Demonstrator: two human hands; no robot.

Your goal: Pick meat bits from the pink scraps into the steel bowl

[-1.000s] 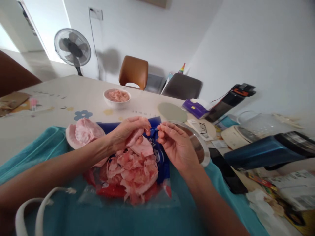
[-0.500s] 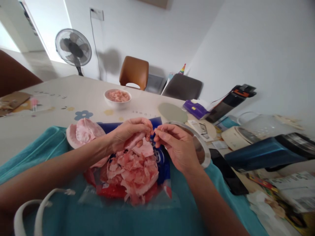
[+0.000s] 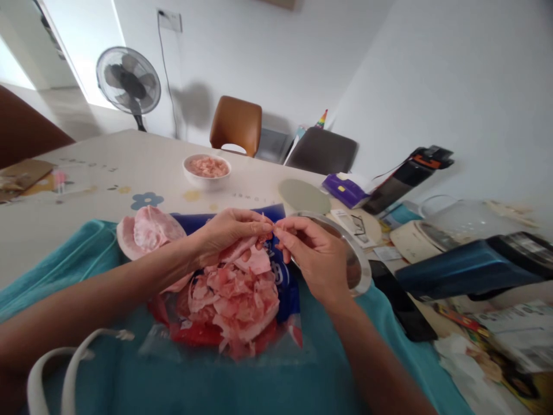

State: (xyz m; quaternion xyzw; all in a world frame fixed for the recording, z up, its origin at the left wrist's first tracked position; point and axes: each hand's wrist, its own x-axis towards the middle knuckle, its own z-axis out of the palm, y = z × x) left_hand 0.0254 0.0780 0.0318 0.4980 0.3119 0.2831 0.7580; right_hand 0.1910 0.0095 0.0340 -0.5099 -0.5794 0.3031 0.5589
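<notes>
Over a heap of torn pink peel and membrane (image 3: 239, 300), my two hands meet at the fingertips. My left hand (image 3: 224, 230) is closed around a piece of pink pomelo (image 3: 235, 250), partly hidden by the fingers. Thumb and forefinger of my right hand (image 3: 317, 253) pinch a small bit of pomelo flesh at its edge. Beneath the heap lies a blue and red plastic bag (image 3: 287, 294). A thick pomelo rind (image 3: 151, 230) rests left of it. Farther off, a white bowl (image 3: 207, 182) holds loose pomelo flesh (image 3: 209, 167).
A round metal basin (image 3: 364, 271) sits behind my right hand. To its right are a phone (image 3: 401, 305), a blue flask (image 3: 462, 268), a dark bottle (image 3: 400, 178) and a purple pack (image 3: 345, 190). Teal cloth (image 3: 86, 259) lies under the bag. Chairs stand beyond the table.
My right fingertips have moved slightly left, up against the left fingers, and still pinch at the pomelo piece. The bowl, rind and heap stay in place.
</notes>
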